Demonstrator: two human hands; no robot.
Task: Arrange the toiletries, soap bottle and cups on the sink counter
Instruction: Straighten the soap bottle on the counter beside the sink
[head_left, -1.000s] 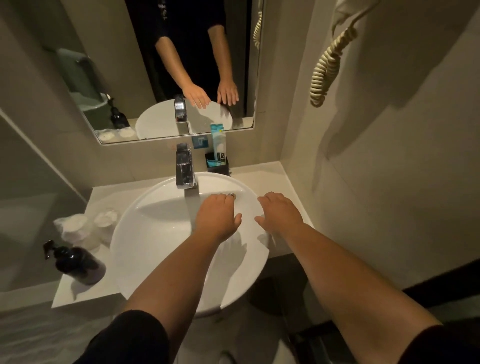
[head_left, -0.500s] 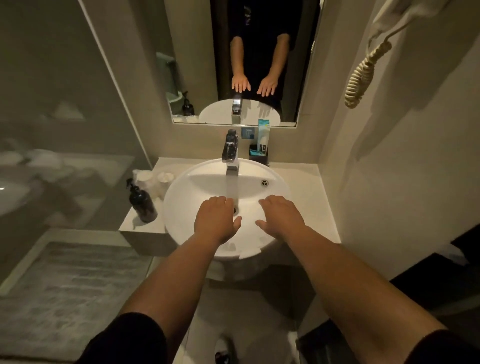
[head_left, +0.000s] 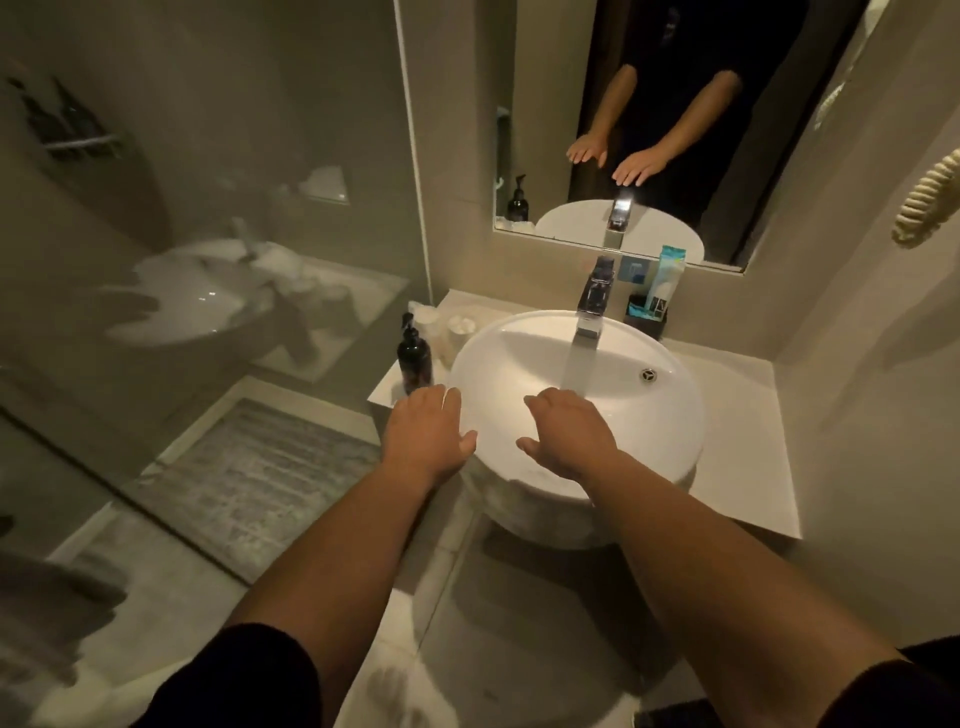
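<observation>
White porcelain is filling the middle of the view: a round basin (head_left: 613, 415) is sitting on a pale counter (head_left: 737, 441), with a chrome faucet (head_left: 595, 301) standing at its 12 o'clock edge. Both hands are hovering palm down, fingers relaxed and loosely spread, gripping nothing. The left hand (head_left: 423, 434) is hanging over the basin's rim at about 9 o'clock, its fingertips near the foot of the soap bottle (head_left: 414, 358), though whether they are touching it is hard to tell. The right hand (head_left: 569, 434) is hanging over the bowl at about 6 o'clock. The dark pump bottle is standing upright on the counter at the basin's 9 to 10 o'clock, with wrapped white cups (head_left: 447, 327) just behind it at 10 o'clock. A dark holder (head_left: 645, 317) with a teal-topped toiletry packet (head_left: 667, 278) is standing at 1 o'clock, just beside the faucet and below the mirror (head_left: 550, 104).
</observation>
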